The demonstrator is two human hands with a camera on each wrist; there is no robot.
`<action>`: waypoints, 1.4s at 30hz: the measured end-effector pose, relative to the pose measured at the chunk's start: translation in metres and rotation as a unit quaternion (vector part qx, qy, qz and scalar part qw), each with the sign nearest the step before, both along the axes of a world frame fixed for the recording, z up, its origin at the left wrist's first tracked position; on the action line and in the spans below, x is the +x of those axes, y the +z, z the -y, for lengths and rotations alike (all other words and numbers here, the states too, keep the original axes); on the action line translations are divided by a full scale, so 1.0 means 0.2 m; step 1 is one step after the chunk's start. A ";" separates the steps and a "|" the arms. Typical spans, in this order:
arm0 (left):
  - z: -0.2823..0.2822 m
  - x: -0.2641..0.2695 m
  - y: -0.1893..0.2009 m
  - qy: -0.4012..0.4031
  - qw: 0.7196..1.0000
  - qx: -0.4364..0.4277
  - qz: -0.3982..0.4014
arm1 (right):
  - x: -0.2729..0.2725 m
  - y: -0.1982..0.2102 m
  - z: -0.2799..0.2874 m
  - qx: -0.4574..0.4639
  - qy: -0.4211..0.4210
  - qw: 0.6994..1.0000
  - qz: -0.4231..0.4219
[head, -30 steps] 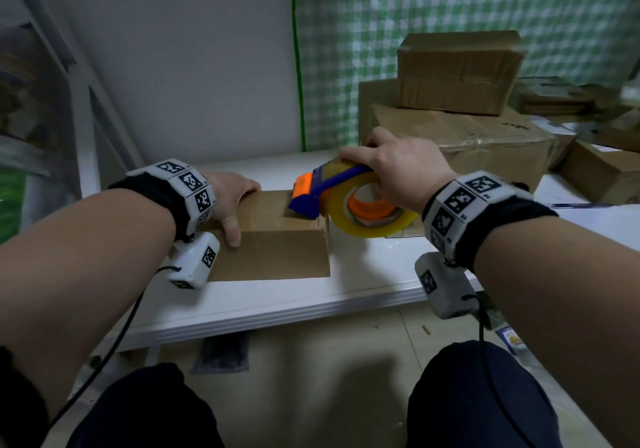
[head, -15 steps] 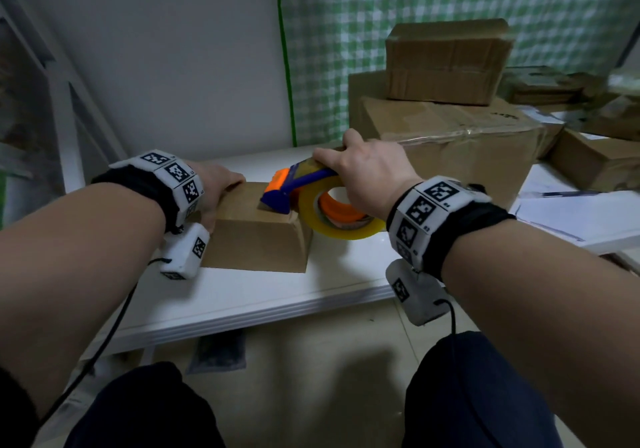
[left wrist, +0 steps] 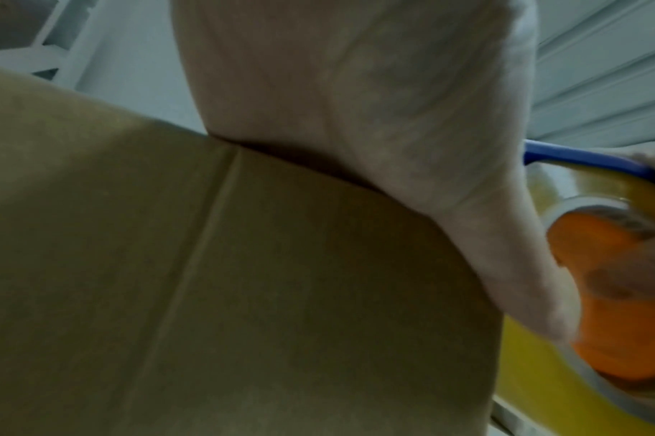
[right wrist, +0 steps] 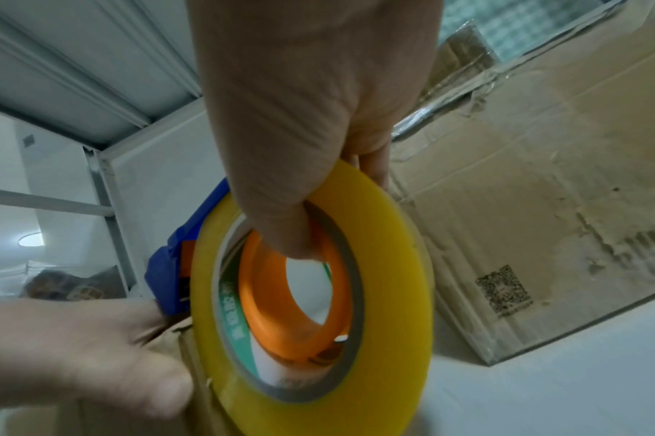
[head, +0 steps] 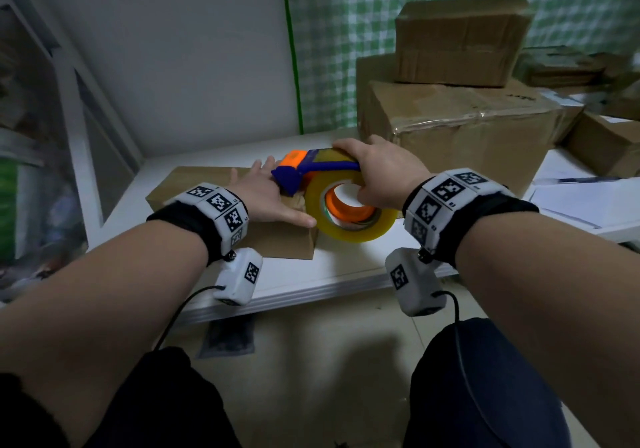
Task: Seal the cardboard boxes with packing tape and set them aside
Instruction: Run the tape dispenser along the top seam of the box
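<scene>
A small flat cardboard box [head: 194,188] lies on the white table [head: 339,271]. My left hand [head: 266,194] lies flat on the box top with straight fingers, pressing near its right end; the left wrist view shows the palm [left wrist: 374,103] on the cardboard [left wrist: 244,295]. My right hand [head: 377,170] grips the tape dispenser [head: 311,170], blue and orange with a yellow roll [head: 349,212], at the box's right end. In the right wrist view the thumb hooks through the roll [right wrist: 311,295], while the left hand [right wrist: 94,354] shows at lower left.
A large taped cardboard box [head: 460,136] stands just behind my right hand, with a smaller box [head: 460,39] stacked on it. More boxes [head: 606,142] and papers [head: 581,201] lie at right. A white frame [head: 76,129] rises at left. The table's front edge [head: 311,295] is near.
My left hand has slid right along the box top, from its left end to beside the dispenser. The right hand keeps the dispenser at the box's right end.
</scene>
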State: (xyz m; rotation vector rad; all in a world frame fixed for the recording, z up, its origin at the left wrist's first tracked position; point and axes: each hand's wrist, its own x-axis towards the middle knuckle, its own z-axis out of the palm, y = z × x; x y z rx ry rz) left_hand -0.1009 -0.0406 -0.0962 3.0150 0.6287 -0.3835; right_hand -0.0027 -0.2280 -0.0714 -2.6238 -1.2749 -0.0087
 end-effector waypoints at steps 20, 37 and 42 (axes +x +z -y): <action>-0.11 -0.07 0.00 -0.048 0.996 -0.077 0.017 | -0.04 -0.04 -0.04 0.036 0.030 0.871 -0.488; -0.10 -0.02 0.03 -0.060 0.996 -0.053 -0.048 | -0.04 -0.03 0.31 0.127 -0.041 0.813 -0.567; -0.08 -0.01 0.05 -0.041 0.996 -0.044 -0.064 | -0.08 -0.01 0.24 0.127 -0.068 0.846 -0.514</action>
